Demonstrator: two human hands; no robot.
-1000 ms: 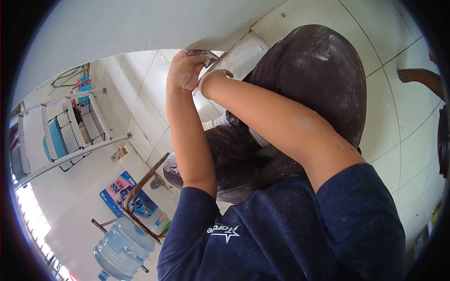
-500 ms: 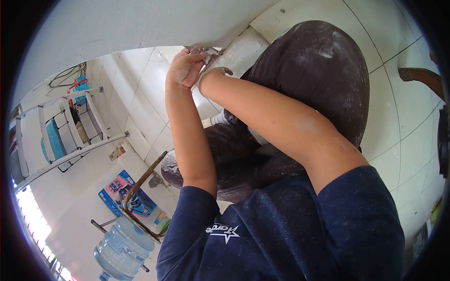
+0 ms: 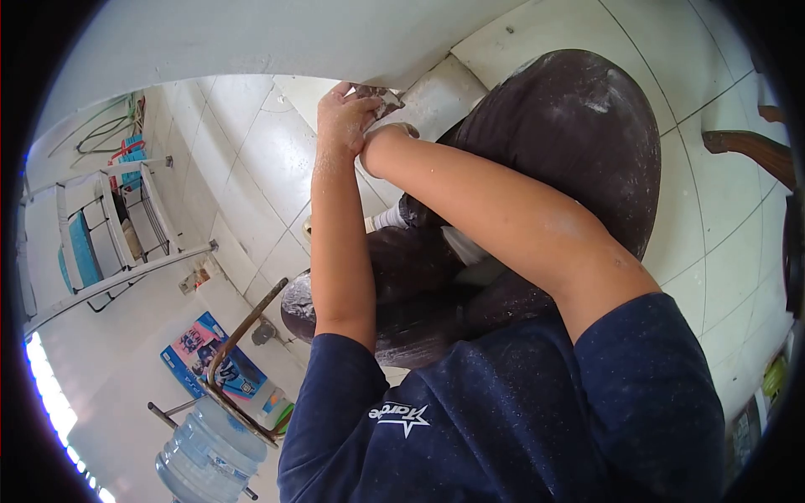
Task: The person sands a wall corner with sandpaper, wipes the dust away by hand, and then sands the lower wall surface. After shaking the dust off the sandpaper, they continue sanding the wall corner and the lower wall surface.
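A brown piece smeared with white (image 3: 384,101) sits at the lower edge of the pale panel (image 3: 243,38), pinched between the thumb and fingers of the left hand (image 3: 342,116); what it is made of is too small to tell. The right hand (image 3: 394,132) is bent at the wrist just beside it, its fingers mostly hidden, so whether it grips anything cannot be told. The two hands overlap in view near the wrists. The step in hand looks like working the piece at or under that edge, and the next move seems to call for a firm pinch and careful wrist control in the tight gap. Beside the hands, a whitish block (image 3: 443,94) lies under the panel, next to the dusty dark trousers (image 3: 587,142). Farther out, across the tiled floor (image 3: 264,168), are a white rack (image 3: 126,281), a blue box (image 3: 184,367) and a water jug (image 3: 210,457).
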